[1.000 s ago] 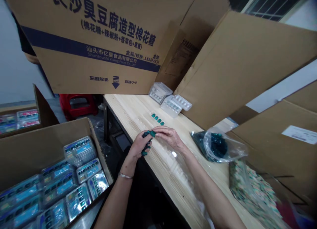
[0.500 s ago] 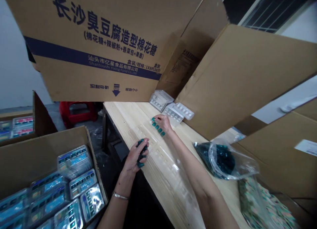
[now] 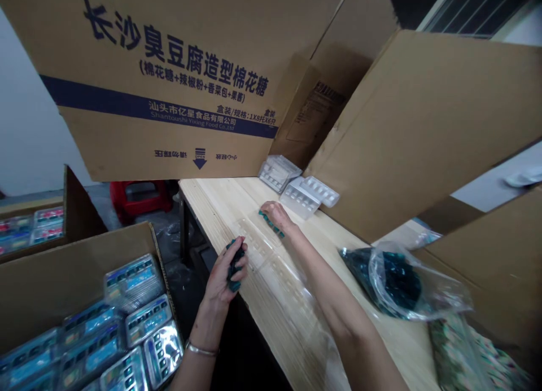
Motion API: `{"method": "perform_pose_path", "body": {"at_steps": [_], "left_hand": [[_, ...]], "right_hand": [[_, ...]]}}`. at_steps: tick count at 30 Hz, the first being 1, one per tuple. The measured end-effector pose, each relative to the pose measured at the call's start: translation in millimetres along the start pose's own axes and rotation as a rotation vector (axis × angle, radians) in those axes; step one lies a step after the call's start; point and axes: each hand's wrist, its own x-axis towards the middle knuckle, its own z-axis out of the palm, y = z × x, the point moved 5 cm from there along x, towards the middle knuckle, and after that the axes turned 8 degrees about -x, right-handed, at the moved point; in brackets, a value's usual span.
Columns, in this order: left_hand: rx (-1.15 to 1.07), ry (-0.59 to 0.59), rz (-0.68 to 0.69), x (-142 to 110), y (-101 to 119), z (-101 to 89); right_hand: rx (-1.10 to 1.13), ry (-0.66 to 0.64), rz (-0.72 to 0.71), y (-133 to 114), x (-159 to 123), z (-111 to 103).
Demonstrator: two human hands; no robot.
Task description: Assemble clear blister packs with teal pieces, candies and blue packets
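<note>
My left hand (image 3: 224, 271) is closed around several small dark teal pieces (image 3: 234, 267), just off the table's left edge. Over the table, the fingers of my right hand (image 3: 275, 213) are bent and pressed together at the far end of a row of similar teal pieces (image 3: 273, 224). Whether a piece is between those fingertips is hidden. That row sits in a clear plastic tray, partly covered by my hand. Clear moulded trays (image 3: 258, 247) lie along the tabletop between my hands and run towards me.
On the wooden table (image 3: 212, 196) stand stacked clear trays (image 3: 279, 174) against large cartons (image 3: 178, 114). A bag of dark teal pieces (image 3: 393, 281) lies right, near a bag of green-and-pink packets (image 3: 478, 354). Left is an open box (image 3: 84, 250) of filled packs; behind, a red stool (image 3: 141, 199).
My right hand has turned and its fingers now cover more of the teal row. My left hand, still closed on its pieces, has shifted slightly left. The view has tilted a little.
</note>
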Motion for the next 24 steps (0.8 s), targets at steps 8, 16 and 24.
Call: {"method": "perform_pose_path", "body": {"at_steps": [8,16,24], "left_hand": [[-0.068,-0.04,-0.007,-8.9,15.3,17.8],[0.031,0.0,0.031,-22.3,39.0,12.0],[0.198,-0.038,-0.07,29.2,24.4,28.2]], "right_hand": [[-0.016,0.021,0.075,0.7,2.6,9.6],[-0.004,0.039,0.15,5.1,4.5,-4.6],[-0.035,0.05,0.243,-1.3,6.2,-2.2]]}}
